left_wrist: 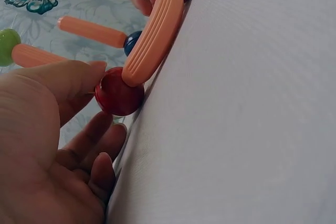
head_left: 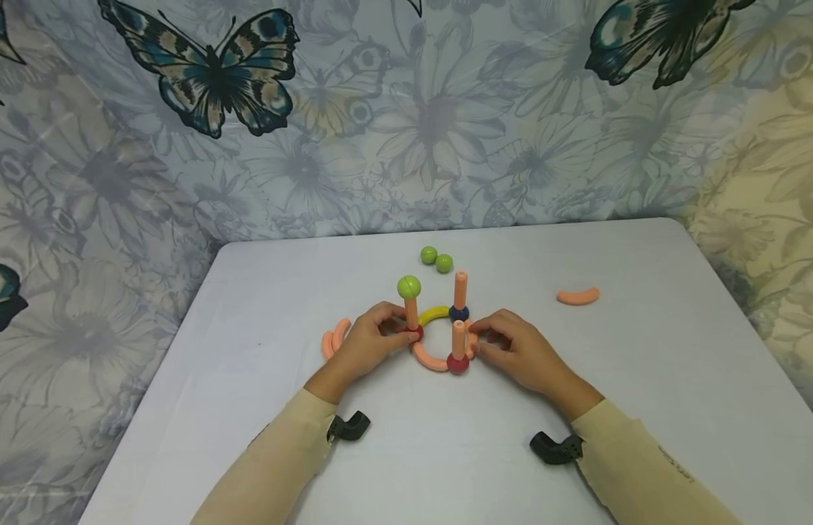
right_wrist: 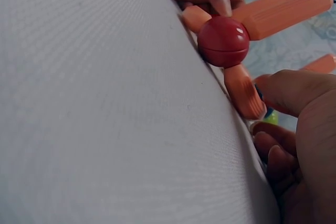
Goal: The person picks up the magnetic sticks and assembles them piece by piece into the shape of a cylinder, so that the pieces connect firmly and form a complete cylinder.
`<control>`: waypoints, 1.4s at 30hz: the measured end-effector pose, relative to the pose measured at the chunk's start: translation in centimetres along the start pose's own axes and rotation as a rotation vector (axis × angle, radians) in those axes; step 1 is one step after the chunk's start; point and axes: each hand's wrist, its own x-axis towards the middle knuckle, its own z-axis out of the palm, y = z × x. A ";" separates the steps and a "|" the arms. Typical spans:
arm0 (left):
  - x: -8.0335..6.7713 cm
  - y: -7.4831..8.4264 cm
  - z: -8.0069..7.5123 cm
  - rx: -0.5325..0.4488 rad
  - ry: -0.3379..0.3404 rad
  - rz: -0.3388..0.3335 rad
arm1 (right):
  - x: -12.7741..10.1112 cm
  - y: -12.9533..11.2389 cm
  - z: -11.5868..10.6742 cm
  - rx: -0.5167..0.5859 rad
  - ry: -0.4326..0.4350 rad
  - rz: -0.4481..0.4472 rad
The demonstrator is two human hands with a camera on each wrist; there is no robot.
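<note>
A small ring of curved pieces joined by balls lies on the white table (head_left: 249,408). It has a yellow arc (head_left: 434,314), an orange arc (head_left: 429,358), a blue ball (head_left: 458,313) and red balls. Three orange rods stand up from the balls; the left rod (head_left: 411,312) carries a green ball (head_left: 409,286). My left hand (head_left: 399,328) pinches the red ball (left_wrist: 119,92) under that rod, thumb above and fingers below. My right hand (head_left: 478,343) pinches the short orange arc (right_wrist: 243,90) on the ring's right side, beside the front red ball (right_wrist: 223,40).
Two loose green balls (head_left: 436,259) lie behind the ring. One orange arc (head_left: 578,296) lies far to the right, and two more (head_left: 334,339) sit just left of my left hand. A butterfly-print cloth (head_left: 209,80) hangs behind the table.
</note>
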 end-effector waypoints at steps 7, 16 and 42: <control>0.2 -0.3 -0.1 0.021 0.027 0.031 | 0.6 0.4 0.0 0.026 0.041 -0.022; 0.6 -0.7 -0.2 0.015 0.031 0.053 | 1.1 0.8 0.1 0.030 0.085 0.010; 0.5 -1.1 -0.2 -0.008 0.030 0.165 | 10.4 3.6 -1.5 0.102 0.103 0.169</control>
